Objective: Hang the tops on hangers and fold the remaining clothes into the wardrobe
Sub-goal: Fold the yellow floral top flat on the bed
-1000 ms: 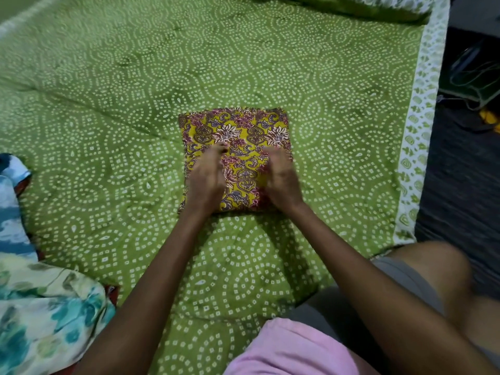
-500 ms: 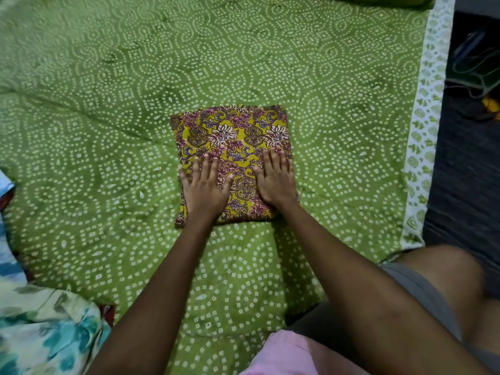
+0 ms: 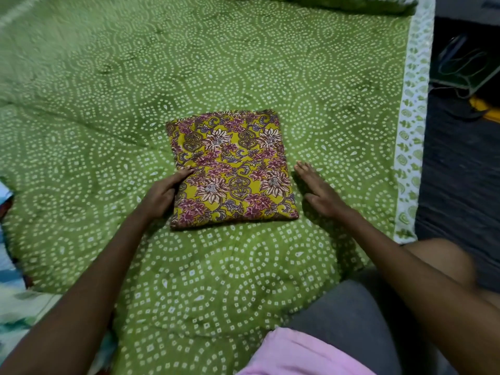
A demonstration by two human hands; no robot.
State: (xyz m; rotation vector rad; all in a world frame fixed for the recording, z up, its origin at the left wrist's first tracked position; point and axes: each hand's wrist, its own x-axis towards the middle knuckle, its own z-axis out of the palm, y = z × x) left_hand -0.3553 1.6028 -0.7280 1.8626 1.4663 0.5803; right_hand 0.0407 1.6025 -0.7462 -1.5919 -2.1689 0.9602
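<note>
the folded cloth [image 3: 232, 171] — a yellow piece printed with pink and white flowers — lies as a neat square near the middle of the bed [image 3: 108, 104], on its green dotted sheet. the left hand [image 3: 162, 194] sits at the cloth's left edge, fingers curled against the side and the thumb lying on top, so its grip looks closed on that edge, though how far the fingers reach underneath is hidden. the right hand [image 3: 319, 192] lies flat on the sheet just beside the cloth's right edge, fingers straight and together, holding nothing. by my reading the folding of this piece is done and the step in hand is the pick-up: both hands flank the bundle as if to scoop it. the next move calls for the right fingers to slide under the right edge to match the left, then a level lift with even pressure from both sides, so the layers do not slip open on the way to the wardrobe, which is not in view. at the left edge a heap of blue and green printed clothes [image 3: 19, 307] waits — seemingly more to sort.
</note>
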